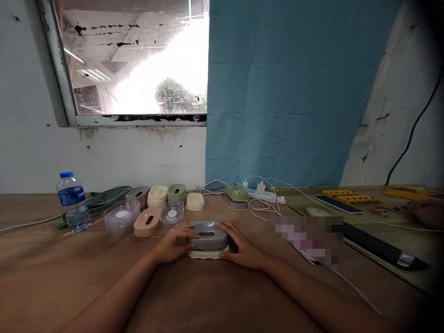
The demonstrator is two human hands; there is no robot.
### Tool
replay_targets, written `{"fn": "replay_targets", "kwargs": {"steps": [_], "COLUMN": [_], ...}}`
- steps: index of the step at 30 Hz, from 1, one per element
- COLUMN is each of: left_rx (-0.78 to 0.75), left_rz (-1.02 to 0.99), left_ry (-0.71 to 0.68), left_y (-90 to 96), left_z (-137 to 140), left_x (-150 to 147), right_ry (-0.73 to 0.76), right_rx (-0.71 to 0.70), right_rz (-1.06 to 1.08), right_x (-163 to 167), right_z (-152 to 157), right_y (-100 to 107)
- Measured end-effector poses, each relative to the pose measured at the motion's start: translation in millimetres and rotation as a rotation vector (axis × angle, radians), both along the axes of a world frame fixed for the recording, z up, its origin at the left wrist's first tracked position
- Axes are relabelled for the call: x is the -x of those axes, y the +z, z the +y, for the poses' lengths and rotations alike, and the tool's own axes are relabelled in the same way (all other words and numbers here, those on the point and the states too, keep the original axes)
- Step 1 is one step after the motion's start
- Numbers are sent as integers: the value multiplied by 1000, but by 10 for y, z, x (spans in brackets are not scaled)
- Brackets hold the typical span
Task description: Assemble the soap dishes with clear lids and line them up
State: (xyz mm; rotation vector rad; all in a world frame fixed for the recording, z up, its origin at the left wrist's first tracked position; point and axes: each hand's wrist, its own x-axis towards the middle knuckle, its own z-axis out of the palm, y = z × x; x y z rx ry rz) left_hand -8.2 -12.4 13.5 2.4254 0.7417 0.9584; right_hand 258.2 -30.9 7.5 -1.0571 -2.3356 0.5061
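Observation:
In front of me on the brown table sits a grey plastic box (pixel 208 243) with a long slot in its top. It rests on a cream wavy-edged plastic piece (pixel 204 255). My left hand (pixel 172 243) presses its fingers against the left side of both, thumb low near the seam. On the opposite side my right hand (pixel 244 249) grips them, index finger on the grey top edge and thumb on the cream rim. Behind them lie a peach slotted box (pixel 147 227), clear plastic trays (pixel 122 217) and a small cream piece (pixel 194 201).
At the left stands a water bottle (pixel 71 201). Stacked cream pieces (pixel 157 196), a green slotted box (pixel 176 192) and a green-and-grey set (pixel 237 194) line the back. A power strip (pixel 265 196) trails cables. At right are a phone (pixel 338 204), a black bar (pixel 378 246) and another person's hand (pixel 426 214).

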Motion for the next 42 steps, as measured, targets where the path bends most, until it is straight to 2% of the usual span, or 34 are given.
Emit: {"fn": "replay_targets", "kwargs": {"steps": [7, 11, 20, 23, 27, 30, 35, 42], "left_rx": [-3, -28, -61, -89, -211, -286, -350, -331], "left_rz": [61, 78, 150, 119, 23, 91, 242, 192], "left_ry": [-45, -64, -143, -30, 366, 542, 572, 559], "left_y": [12, 41, 56, 64, 25, -24, -35, -8], "left_z": [-23, -38, -77, -44, 150, 303, 353, 315], "left_x": [4, 6, -6, 44, 223, 370, 447, 398], "right_ry": [23, 11, 87, 94, 96, 96, 93, 98], "right_rx": [32, 34, 74, 73, 75, 78, 80, 56], "right_rz": [-27, -52, -157, -168, -171, -164, -178, -147], "right_x": [-46, -73, -128, -137, -159, -169, -168, -156], "right_z": [48, 14, -51, -53, -52, -55, -52, -38], "right_y": [-61, -19, 100, 119, 132, 138, 129, 102]}}
